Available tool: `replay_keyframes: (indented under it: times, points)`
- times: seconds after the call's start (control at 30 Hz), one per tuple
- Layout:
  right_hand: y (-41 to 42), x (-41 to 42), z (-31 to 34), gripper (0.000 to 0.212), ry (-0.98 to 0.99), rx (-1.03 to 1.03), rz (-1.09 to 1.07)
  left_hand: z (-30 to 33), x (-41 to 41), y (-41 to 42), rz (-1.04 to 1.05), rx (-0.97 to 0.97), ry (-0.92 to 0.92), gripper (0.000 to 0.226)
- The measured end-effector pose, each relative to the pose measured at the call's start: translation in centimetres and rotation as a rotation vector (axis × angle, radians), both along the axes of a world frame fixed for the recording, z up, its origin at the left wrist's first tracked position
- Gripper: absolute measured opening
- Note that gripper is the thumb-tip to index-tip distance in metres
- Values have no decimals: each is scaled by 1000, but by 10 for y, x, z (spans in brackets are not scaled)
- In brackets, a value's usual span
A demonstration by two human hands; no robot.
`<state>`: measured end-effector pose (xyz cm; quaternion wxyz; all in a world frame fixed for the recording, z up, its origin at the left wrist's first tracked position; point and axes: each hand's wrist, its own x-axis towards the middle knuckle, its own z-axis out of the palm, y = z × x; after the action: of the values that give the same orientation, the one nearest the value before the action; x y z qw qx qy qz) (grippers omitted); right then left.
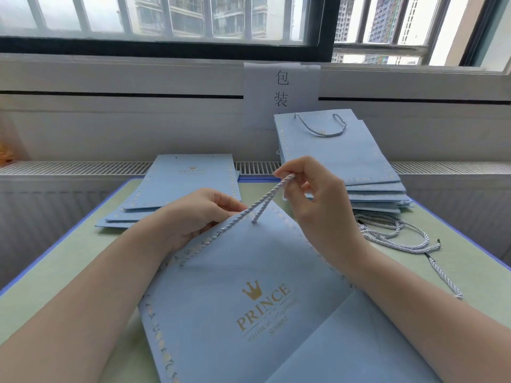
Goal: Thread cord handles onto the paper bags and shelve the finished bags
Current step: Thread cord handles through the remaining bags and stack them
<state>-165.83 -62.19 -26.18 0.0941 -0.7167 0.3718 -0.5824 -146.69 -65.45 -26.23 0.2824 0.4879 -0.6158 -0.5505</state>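
Bag point(249, 299) lies flat at the table's point(55, 272) near edge, left hand point(193, 217) pinching its top; right hand point(312, 197) pinches one cord loop point(271, 194); two bag stacks behind; loose cords point(398, 236) right.

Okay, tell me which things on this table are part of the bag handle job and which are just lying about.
Part of the job:
- blue bag held by the left hand
- cord pinched by the right hand
- pile of plain bags
- pile of finished bags
- loose cords

Just lying about:
- paper sign
- window bars
- radiator grille
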Motion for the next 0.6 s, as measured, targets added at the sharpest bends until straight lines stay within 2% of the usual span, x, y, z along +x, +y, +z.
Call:
replay_keyframes:
  times: [0.1,0.23,0.37,0.43,0.5,0.6]
  points:
    - [1,1,0,16,-10,-6,16,3,0,4,29,-25,-37,13]
    - [-1,-1,3,19,-95,14,28,9,2,12,3,-64,-207,40]
    - [-2,-3,4,23,-175,-28,15,16,0,19,-81,-134,-335,25]
    - [-2,-4,4,26,-150,-38,26,17,-3,19,-56,-197,-361,29]
    - [-2,-5,6,28,-131,22,99,17,-3,17,-17,-265,-376,29]
    - [-5,-9,15,29,-194,232,248,17,0,14,21,-356,-329,27]
